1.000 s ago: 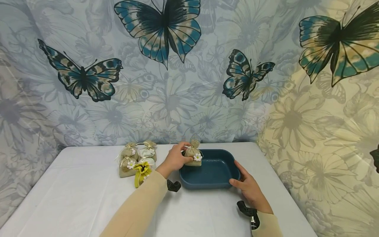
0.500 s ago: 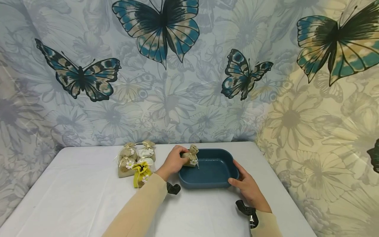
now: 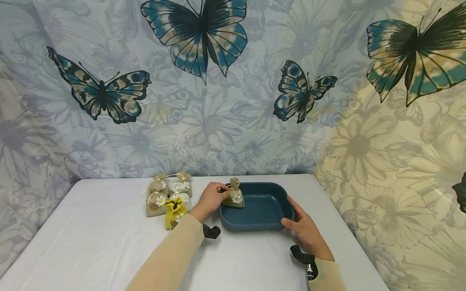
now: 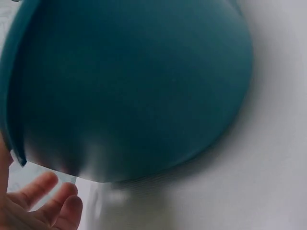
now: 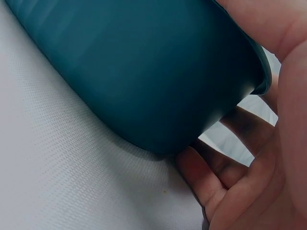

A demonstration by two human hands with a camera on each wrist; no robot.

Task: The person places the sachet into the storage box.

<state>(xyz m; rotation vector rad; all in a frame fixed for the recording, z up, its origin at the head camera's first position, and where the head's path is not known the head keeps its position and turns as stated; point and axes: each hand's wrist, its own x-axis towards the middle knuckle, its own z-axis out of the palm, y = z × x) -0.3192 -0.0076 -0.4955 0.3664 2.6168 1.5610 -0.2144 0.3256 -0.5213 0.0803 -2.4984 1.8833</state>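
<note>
In the head view a small burlap drawstring sachet [image 3: 234, 199] with a white daisy stands upright inside the left end of a dark blue basin [image 3: 251, 226]. My left hand [image 3: 209, 200] is at the basin's left rim, fingertips and thumb beside the sachet's upper left side; whether they still touch it is hard to see. Three loosely bent fingers [image 4: 62, 201] show below the basin in the left wrist view. My right hand [image 3: 307, 232] holds the basin's right end, thumb at the rim and fingers along the outer wall; its wrist view shows several fingers against the outside.
Left of the basin sits a cluster of sachets: burlap ones [image 3: 155, 204], white ones [image 3: 181, 187] and a yellow pouch [image 3: 174, 212] in front. A white cloth [image 3: 91, 238] covers the table. Butterfly-print fabric [image 3: 218, 133] hangs behind its far edge.
The sachet went down into the basin's left end, tilted briefly, and now stands upright. My left hand's fingers have drawn back leftward from it. The right hand stays on the basin.
</note>
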